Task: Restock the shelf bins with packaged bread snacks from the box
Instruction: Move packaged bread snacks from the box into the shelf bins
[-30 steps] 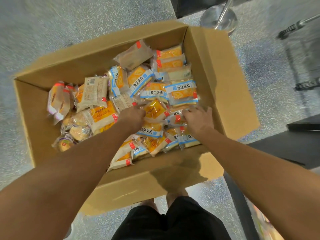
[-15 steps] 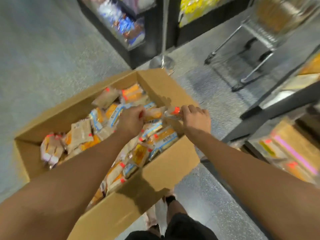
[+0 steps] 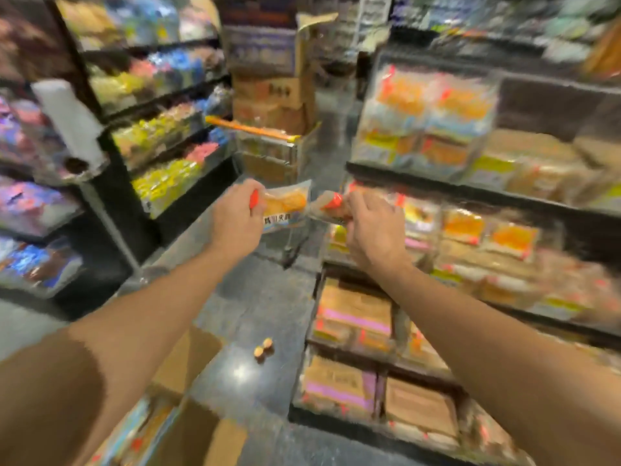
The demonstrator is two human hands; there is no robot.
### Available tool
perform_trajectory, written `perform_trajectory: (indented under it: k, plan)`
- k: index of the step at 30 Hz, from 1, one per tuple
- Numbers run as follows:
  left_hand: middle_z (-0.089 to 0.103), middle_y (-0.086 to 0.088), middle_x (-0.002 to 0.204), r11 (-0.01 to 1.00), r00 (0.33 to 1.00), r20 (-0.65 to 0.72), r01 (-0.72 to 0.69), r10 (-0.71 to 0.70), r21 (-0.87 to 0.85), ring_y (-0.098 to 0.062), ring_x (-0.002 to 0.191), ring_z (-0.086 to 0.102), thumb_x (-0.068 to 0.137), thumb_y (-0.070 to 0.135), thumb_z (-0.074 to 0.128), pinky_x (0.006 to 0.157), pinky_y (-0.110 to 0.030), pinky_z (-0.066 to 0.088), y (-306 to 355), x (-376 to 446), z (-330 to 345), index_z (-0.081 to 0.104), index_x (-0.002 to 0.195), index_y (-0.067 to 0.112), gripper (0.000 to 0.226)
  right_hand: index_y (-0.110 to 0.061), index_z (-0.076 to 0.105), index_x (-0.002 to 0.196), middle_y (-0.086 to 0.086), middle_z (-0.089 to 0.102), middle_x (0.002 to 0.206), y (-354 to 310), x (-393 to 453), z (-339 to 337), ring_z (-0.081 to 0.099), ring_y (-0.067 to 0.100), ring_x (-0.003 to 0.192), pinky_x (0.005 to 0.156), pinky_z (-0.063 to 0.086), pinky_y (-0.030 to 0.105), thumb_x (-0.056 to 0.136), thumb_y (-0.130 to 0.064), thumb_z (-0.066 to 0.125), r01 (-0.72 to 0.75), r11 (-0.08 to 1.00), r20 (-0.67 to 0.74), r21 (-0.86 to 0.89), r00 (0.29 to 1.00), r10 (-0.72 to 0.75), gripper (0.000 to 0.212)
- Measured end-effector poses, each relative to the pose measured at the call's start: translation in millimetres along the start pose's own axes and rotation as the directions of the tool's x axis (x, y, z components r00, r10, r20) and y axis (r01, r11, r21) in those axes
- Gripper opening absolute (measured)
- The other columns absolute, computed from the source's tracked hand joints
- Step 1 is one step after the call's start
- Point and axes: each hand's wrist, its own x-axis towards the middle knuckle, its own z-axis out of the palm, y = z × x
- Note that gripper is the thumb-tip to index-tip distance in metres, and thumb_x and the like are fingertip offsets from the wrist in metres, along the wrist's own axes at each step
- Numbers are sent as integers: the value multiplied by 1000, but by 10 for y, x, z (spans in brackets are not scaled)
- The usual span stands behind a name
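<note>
Two tiers of shelf bins (image 3: 470, 210) fill my right side, already crowded with bread packets, and the box (image 3: 188, 432) sits on the floor by my left arm, at the bottom edge of view. My left hand (image 3: 235, 220) has its grip clenched round one orange bread snack (image 3: 285, 205); my right hand (image 3: 369, 227) pinches another packet (image 3: 327, 208) by its end, near the front edge of the middle shelf. Both are held only at the wrapper's end, so I judge either could slip and drop to the floor, or slide off a bin that looks nearly full. Two small round bits (image 3: 263, 348) lie on the floor below.
</note>
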Motion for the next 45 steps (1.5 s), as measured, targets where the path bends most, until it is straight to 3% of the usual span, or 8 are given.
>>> perform_trajectory:
  k: [11,16,21,28,31,34,38,45]
  plan:
    - [58,0,103,978,988,-109,-124,106,-168,-17,96,49,102,17,44,75,-28,30,1822,1624,1149,57,113,18,17,-13,59,110,7,63,98,2094,1163,-487,54,33,88,77,34,44,84,-12,52,-84,980,-346,-178,938,17,27]
    - [55,-3,114,980,994,-107,-44,23,-195,-15,100,46,101,11,46,82,-30,34,2064,2323,1344,49,123,26,27,-12,56,118,9,61,105,2406,1809,-389,51,34,99,99,35,54,83,-11,33,-107,980,-313,-168,948,50,43]
    - [43,-5,111,982,998,-64,-36,24,-187,-14,82,44,101,10,48,78,-31,35,2125,2954,1563,46,118,25,23,-15,49,133,10,61,113,2665,2407,-166,51,36,107,107,30,53,88,-11,46,-98,965,-130,-242,989,68,45]
    - [39,-11,128,999,989,139,-52,49,16,-33,101,54,101,20,48,88,-35,41,1999,3498,2070,63,112,15,19,-16,31,154,11,53,134,2947,2980,301,47,36,121,112,27,50,98,-17,48,-63,963,134,-263,986,101,59]
    - [39,-16,134,957,976,188,-154,109,247,-38,118,44,102,32,45,101,-43,40,1926,3511,2237,69,114,8,36,-18,58,132,10,59,123,2972,2969,445,50,36,113,99,35,47,93,-13,57,-104,959,32,-264,993,117,39]
    - [43,-10,132,901,965,54,-260,258,347,-34,121,38,99,51,41,97,-49,36,1816,3491,2317,75,106,14,50,-14,71,102,10,64,99,2947,2905,546,55,37,93,80,39,43,94,-18,55,-127,968,-103,-214,989,106,18]
    - [58,-12,117,815,890,135,-454,436,361,-34,109,50,90,67,27,87,-46,37,1723,3364,2330,66,122,22,67,-16,69,90,5,67,85,2895,2752,567,57,31,82,68,46,42,100,-46,34,-92,994,-105,-60,991,85,47]
    - [66,-13,102,818,860,229,-506,456,273,-37,101,56,90,60,43,79,-44,41,1721,3525,2338,50,119,19,51,-16,59,126,9,67,119,2913,2838,559,58,35,108,90,44,45,95,-38,45,-41,998,66,-47,997,44,41]
